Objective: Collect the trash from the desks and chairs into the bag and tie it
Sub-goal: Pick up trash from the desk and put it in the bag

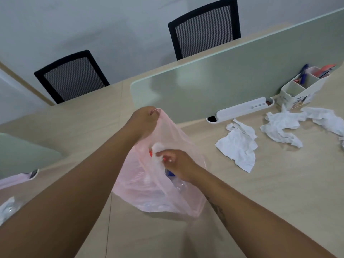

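A thin pink plastic bag (pixel 141 185) sits on the wooden desk (pixel 260 192) in the middle of the view. My left hand (pixel 144 121) grips the bag's handle and holds it up. My right hand (pixel 176 164) is at the bag's mouth, pinching a crumpled white tissue (pixel 158 148). Inside the bag a clear plastic bottle with a blue cap (pixel 177 181) shows through the film. To the right, crumpled white tissues lie on the desk: one (pixel 240 148) nearest the bag, a second (pixel 281 129) beyond it, and a third (pixel 325 118) at the right edge.
A pale green partition (pixel 232 81) divides the desks, with a white cable tray (pixel 243 109) at its foot. A white organizer (pixel 301 86) holds pens at the right. Two black mesh chairs (pixel 72 77) (pixel 204 27) stand beyond. Some crumpled clear plastic (pixel 7 209) lies at the lower left.
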Demonstrator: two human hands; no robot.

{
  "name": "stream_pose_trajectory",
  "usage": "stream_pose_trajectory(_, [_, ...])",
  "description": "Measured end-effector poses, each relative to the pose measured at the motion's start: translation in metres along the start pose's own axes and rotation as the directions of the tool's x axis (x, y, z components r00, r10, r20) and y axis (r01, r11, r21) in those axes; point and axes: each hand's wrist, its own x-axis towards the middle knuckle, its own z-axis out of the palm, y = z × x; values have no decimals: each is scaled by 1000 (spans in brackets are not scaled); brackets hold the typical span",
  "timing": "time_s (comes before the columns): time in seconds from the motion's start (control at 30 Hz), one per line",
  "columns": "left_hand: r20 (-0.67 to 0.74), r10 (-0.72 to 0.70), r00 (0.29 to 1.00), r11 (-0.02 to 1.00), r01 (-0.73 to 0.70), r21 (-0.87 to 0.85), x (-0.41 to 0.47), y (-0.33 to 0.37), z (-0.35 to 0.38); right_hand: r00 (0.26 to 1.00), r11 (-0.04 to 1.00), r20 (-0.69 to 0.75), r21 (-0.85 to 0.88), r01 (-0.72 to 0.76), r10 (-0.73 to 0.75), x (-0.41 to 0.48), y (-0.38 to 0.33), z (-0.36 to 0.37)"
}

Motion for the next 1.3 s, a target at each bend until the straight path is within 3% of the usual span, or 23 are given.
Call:
stream_pose_trajectory(0.03, [0,7,1000,1000,-7,-3,0,0,0,997,995,80,-100,8,0,1,-1,-1])
stream_pose_trajectory(0.1, [-16,30,999,999,-30,12,1,-1,0,999,982,48,-191,4,5,2,1,-15])
stream_pose_trajectory(0.17, [-46,54,997,997,-51,49,2,-3,1,988,989,-154,-147,-22,-1,0,8,-42])
stream_pose_trajectory(0.23, [-63,58,996,996,-53,72,2,-8,3,919,981,-393,-182,-61,-15,-2,24,-76])
stream_pose_trajectory(0.33, [-67,58,996,994,-51,101,-1,-17,4,802,835,-587,-493,-244,-112,-5,65,-127])
stream_pose_trajectory(0.43, [-50,65,997,987,-57,153,-8,-23,2,830,562,-556,-699,-442,-39,-10,122,-160])
stream_pose_trajectory(0.5, [-35,77,996,977,-69,201,-12,-26,0,866,504,-501,-747,-433,2,-15,147,-164])
stream_pose_trajectory(0.57, [-21,74,997,971,-68,230,-13,-27,-1,856,515,-514,-749,-417,-54,-18,156,-161])
stream_pose_trajectory(0.63, [-6,57,998,964,-54,260,-13,-28,-1,844,635,-520,-698,-332,-131,-18,155,-155])
stream_pose_trajectory(0.73, [-5,12,1000,952,-10,305,-16,-30,-1,885,865,-420,-500,-43,-199,-16,116,-126])
stream_pose_trajectory(0.87, [0,-13,1000,947,12,320,-18,-27,1,944,935,-145,-246,257,-297,-16,28,-61])
stream_pose_trajectory(0.97, [-8,-3,1000,958,5,286,-20,-20,1,938,941,290,-219,257,-189,-8,-3,-23])
stream_pose_trajectory(1.03, [-8,27,1000,964,-24,265,-20,-15,2,926,958,347,-183,223,-149,-2,-3,-18])
stream_pose_trajectory(1.13, [-8,90,996,969,-86,234,-15,-3,6,986,986,35,-13,164,-163,4,10,-55])
stream_pose_trajectory(1.23, [-1,148,989,969,-145,200,-4,20,18,938,959,-306,-273,78,-164,0,43,-124])
stream_pose_trajectory(1.3, [12,185,983,968,-184,173,5,41,30,874,894,-462,-441,-79,-151,-12,63,-175])
